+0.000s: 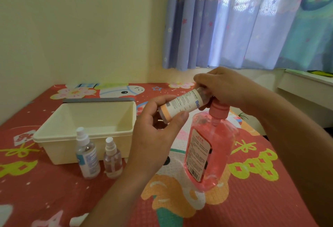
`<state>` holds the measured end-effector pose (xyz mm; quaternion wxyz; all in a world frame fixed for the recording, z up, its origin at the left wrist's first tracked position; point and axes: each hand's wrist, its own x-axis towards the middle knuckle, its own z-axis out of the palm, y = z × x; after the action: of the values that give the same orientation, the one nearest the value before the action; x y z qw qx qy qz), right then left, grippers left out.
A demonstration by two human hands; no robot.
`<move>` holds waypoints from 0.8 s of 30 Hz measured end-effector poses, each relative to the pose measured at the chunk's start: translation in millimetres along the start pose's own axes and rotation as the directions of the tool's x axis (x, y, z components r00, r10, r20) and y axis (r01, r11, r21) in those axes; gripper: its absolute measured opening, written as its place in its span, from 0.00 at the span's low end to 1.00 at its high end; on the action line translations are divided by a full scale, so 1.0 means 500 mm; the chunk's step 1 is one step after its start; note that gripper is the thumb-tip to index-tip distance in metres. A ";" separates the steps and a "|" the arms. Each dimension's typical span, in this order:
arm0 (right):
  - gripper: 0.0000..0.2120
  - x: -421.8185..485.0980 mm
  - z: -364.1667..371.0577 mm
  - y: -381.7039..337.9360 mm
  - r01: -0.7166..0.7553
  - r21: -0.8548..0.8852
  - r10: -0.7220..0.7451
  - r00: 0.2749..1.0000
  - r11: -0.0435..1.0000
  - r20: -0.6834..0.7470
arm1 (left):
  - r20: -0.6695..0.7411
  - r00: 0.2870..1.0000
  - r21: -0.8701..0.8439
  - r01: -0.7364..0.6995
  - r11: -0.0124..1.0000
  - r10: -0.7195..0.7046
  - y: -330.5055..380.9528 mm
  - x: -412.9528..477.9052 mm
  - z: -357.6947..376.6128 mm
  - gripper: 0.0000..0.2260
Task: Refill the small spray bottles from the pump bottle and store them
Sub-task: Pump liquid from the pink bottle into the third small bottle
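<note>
Head view: left hand point(158, 127) grips the labelled spray bottle point(180, 105) near its base. The bottle is tilted, just above-left of the pink pump bottle point(212, 151). Right hand point(228, 88) curls round its neck end. Judged light, smooth plastic, slippery if wet; best held mid-label.

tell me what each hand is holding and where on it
The left hand grips the small labelled bottle round its orange-banded bottom end; the right hand grips the same bottle's top end, above the pink pump bottle.
</note>
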<state>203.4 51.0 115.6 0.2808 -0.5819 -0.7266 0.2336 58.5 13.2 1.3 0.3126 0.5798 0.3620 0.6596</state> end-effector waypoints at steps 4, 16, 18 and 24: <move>0.16 0.001 0.002 0.000 0.008 -0.004 -0.008 1.000 1.000 -0.028 | 0.001 1.000 0.009 -0.017 1.000 0.017 -0.003 0.002 0.003 0.13; 0.17 -0.002 0.005 0.000 0.018 -0.040 -0.018 1.000 0.999 -0.015 | -0.005 1.000 0.025 -0.015 1.000 0.015 0.000 0.002 0.002 0.12; 0.17 -0.004 -0.001 -0.002 -0.002 -0.005 0.002 1.000 1.000 -0.011 | -0.004 1.000 0.030 -0.017 0.999 0.017 0.003 0.001 0.001 0.13; 0.17 -0.004 0.009 -0.002 -0.008 -0.040 0.007 1.000 0.999 -0.023 | -0.008 1.000 0.045 -0.028 0.999 0.028 0.001 0.001 -0.001 0.13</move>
<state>199.9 49.0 113.0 0.2765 -0.5927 -0.7258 0.2132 57.7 13.3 1.9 0.2888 0.5888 0.3699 0.6581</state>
